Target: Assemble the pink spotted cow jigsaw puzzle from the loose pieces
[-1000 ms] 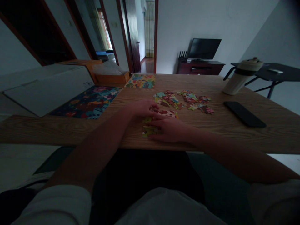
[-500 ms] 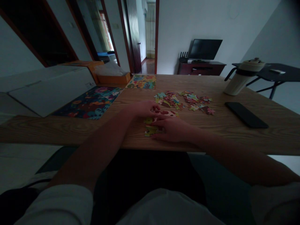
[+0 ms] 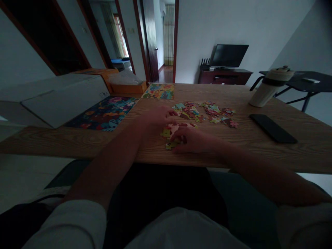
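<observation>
Nearest, the right hand [image 3: 193, 140] lies flat on the table [image 3: 77, 141], fingers pressed down on the joined pieces [image 3: 173, 133]; it pins them and closes on nothing. That little cluster lies partly under its fingertips and runs out just to their left. A second ago the left hand [image 3: 158, 116] lay beside the cluster, touching it; now it has slid away to the far side, fingers spread and reaching, tips at the near edge of the loose pieces [image 3: 207, 112]. I judge this a fetch of the next piece while the right hand steadies the part already built. The left hand holds nothing yet.

Beyond the left hand the loose pieces spread rightward. Well right of both hands lie a phone [image 3: 273, 128] and, farther, a jug [image 3: 269, 88]. Left of the hands sits a dark puzzle [image 3: 103, 113], with a bright one [image 3: 159, 91] farther back.
</observation>
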`<state>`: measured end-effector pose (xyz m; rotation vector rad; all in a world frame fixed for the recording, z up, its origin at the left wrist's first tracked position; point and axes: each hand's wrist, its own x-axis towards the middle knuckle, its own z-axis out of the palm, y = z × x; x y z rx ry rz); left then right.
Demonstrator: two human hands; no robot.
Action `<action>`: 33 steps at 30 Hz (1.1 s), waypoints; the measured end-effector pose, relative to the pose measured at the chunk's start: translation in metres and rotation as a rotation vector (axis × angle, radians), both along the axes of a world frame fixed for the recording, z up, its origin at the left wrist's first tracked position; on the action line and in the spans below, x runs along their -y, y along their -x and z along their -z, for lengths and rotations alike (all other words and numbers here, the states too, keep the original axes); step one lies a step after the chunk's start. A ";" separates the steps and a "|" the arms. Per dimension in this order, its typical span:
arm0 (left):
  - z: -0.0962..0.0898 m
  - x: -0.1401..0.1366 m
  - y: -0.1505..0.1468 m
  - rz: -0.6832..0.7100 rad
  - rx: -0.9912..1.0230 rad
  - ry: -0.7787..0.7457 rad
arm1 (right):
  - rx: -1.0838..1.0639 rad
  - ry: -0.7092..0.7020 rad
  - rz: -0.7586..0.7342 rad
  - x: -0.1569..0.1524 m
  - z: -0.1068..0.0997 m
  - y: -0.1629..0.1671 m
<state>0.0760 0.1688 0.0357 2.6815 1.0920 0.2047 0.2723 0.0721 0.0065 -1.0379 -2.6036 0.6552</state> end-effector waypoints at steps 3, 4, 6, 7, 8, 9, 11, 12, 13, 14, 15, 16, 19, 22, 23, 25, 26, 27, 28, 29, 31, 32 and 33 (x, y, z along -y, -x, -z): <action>-0.013 0.026 0.004 -0.076 -0.005 -0.084 | -0.077 0.021 0.100 -0.015 -0.006 -0.015; -0.014 0.039 0.005 -0.104 -0.034 -0.100 | -0.103 0.003 0.153 -0.022 -0.007 -0.021; -0.009 0.070 0.008 -0.140 -0.096 -0.154 | -0.122 -0.060 0.244 -0.036 -0.010 -0.035; -0.003 0.086 0.009 -0.149 -0.117 -0.191 | -0.115 -0.094 0.274 -0.042 -0.010 -0.041; 0.005 0.101 0.011 -0.153 -0.124 -0.220 | -0.098 -0.126 0.300 -0.048 -0.009 -0.046; 0.013 0.114 0.013 -0.162 -0.123 -0.231 | -0.075 -0.152 0.322 -0.053 -0.008 -0.050; 0.030 0.134 0.018 -0.170 -0.099 -0.221 | -0.013 -0.176 0.349 -0.059 -0.005 -0.055; 0.037 0.141 0.020 -0.171 -0.077 -0.221 | 0.017 -0.176 0.353 -0.062 -0.003 -0.056; 0.043 0.146 0.022 -0.171 -0.054 -0.228 | 0.044 -0.168 0.351 -0.063 -0.001 -0.057; 0.048 0.150 0.024 -0.169 -0.032 -0.242 | 0.063 -0.160 0.348 -0.064 0.000 -0.057; 0.051 0.152 0.026 -0.168 -0.012 -0.260 | 0.075 -0.155 0.347 -0.065 0.000 -0.058; 0.053 0.155 0.027 -0.164 0.002 -0.276 | 0.075 -0.157 0.348 -0.066 0.001 -0.058; 0.055 0.159 0.029 -0.152 0.032 -0.297 | 0.023 -0.188 0.377 -0.070 0.000 -0.061; 0.058 0.164 0.030 -0.161 0.064 -0.296 | -0.029 -0.199 0.437 -0.074 -0.001 -0.067; 0.060 0.165 0.031 -0.164 0.077 -0.296 | -0.035 -0.192 0.453 -0.075 -0.001 -0.068; 0.062 0.168 0.032 -0.164 0.101 -0.292 | -0.038 -0.181 0.466 -0.077 -0.001 -0.071; 0.063 0.169 0.033 -0.162 0.112 -0.288 | -0.040 -0.180 0.464 -0.078 -0.001 -0.071; 0.062 0.169 0.034 -0.163 0.121 -0.282 | -0.043 -0.182 0.459 -0.078 -0.001 -0.072; 0.059 0.168 0.036 -0.165 0.129 -0.273 | -0.047 -0.187 0.454 -0.078 -0.001 -0.072; 0.055 0.165 0.038 -0.163 0.132 -0.259 | -0.048 -0.190 0.450 -0.078 -0.001 -0.071; 0.042 0.151 0.040 -0.142 0.134 -0.230 | -0.038 -0.192 0.437 -0.077 -0.002 -0.069; 0.033 0.140 0.040 -0.115 0.132 -0.214 | -0.021 -0.187 0.417 -0.076 -0.002 -0.068; 0.023 0.125 0.039 -0.089 0.129 -0.204 | 0.002 -0.169 0.382 -0.075 -0.001 -0.067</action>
